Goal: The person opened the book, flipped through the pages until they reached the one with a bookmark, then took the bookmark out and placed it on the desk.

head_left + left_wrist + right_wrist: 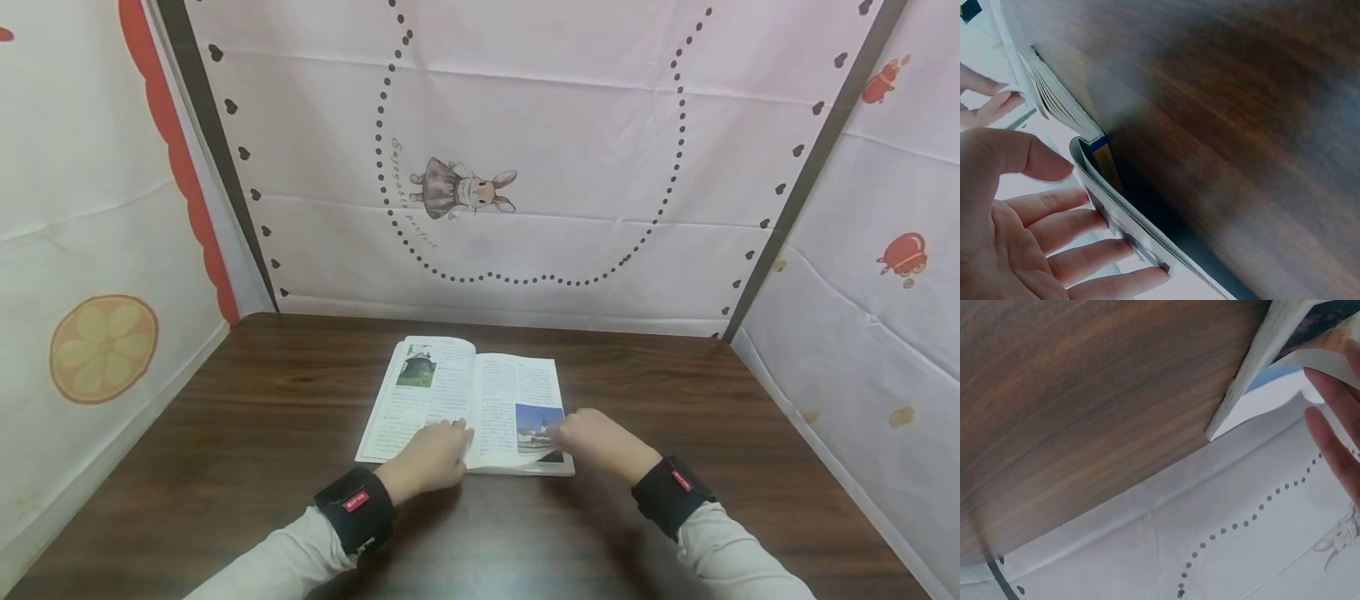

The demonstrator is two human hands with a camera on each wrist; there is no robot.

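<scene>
An open book (408, 408) lies on the brown table, with text and a photo on each page. My left hand (433, 457) rests near the bottom of the spine. In the left wrist view its fingers (1079, 228) extend over the left-hand page and the thumb reaches the fold. At the lower right corner, my right hand (600, 439) pinches the right-hand page (498, 417) and bends its corner up. Part of a dark picture shows beneath that lifted corner. The right wrist view shows the curled page edge (1329, 361) at the fingers, partly cut off by the frame.
The wood-grain table (285, 400) surrounds the book. A white printed cloth (570, 167) with dotted lines and a rabbit hangs behind it. More printed cloth closes off the left side (82, 208) and the right side (855, 317).
</scene>
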